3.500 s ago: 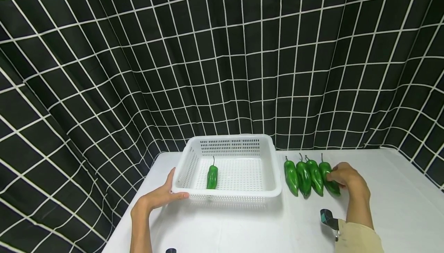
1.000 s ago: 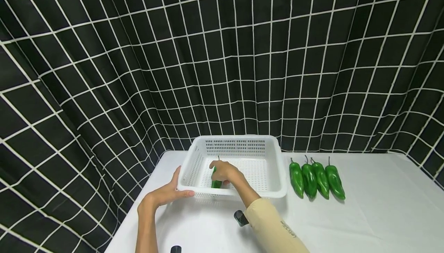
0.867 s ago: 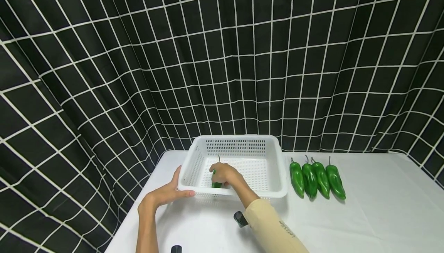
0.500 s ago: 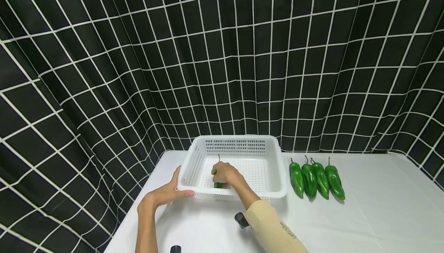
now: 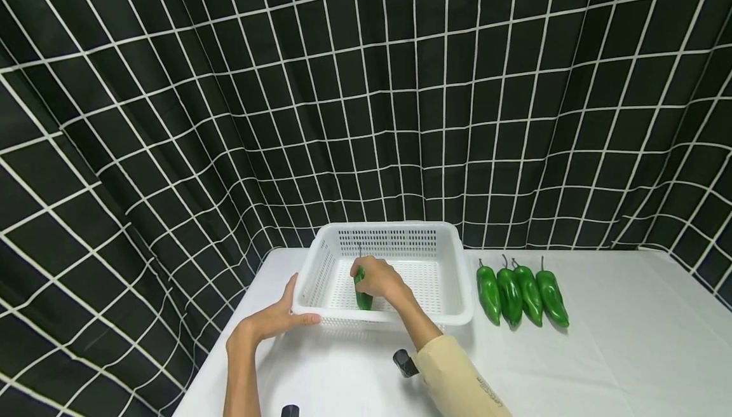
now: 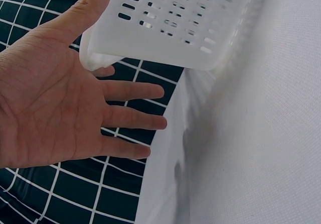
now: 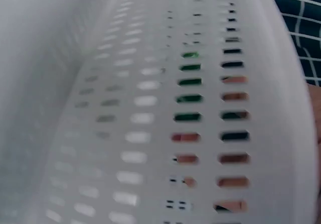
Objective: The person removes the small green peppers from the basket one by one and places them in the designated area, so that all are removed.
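Observation:
Inside the white slotted basket (image 5: 394, 317), in the head view, my right hand (image 5: 374, 276) grips a green chili pepper (image 5: 364, 300) whose thin stem points toward the back wall. Through the slots of the basket wall (image 7: 281, 133), the right wrist view shows bits of the green pepper (image 7: 189, 98) and of fingers. My left hand (image 5: 280, 318) is at the front left corner of the basket, its thumb along the front rim. In the left wrist view, its other fingers (image 6: 133, 117) stretch out straight, mostly off the basket wall (image 6: 150, 45).
Several green chili peppers (image 5: 511, 296) lie side by side right of the basket on the white tablecloth (image 5: 617, 334). A black curtain with white grid lines (image 5: 366, 99) hangs behind and to the left. A dark wrist device (image 5: 405, 363) sticks out by my right sleeve.
My right hand left the row of peppers on the table and reached into the basket. Over the last half second it has shifted slightly up and right with the pepper. The left hand stays put.

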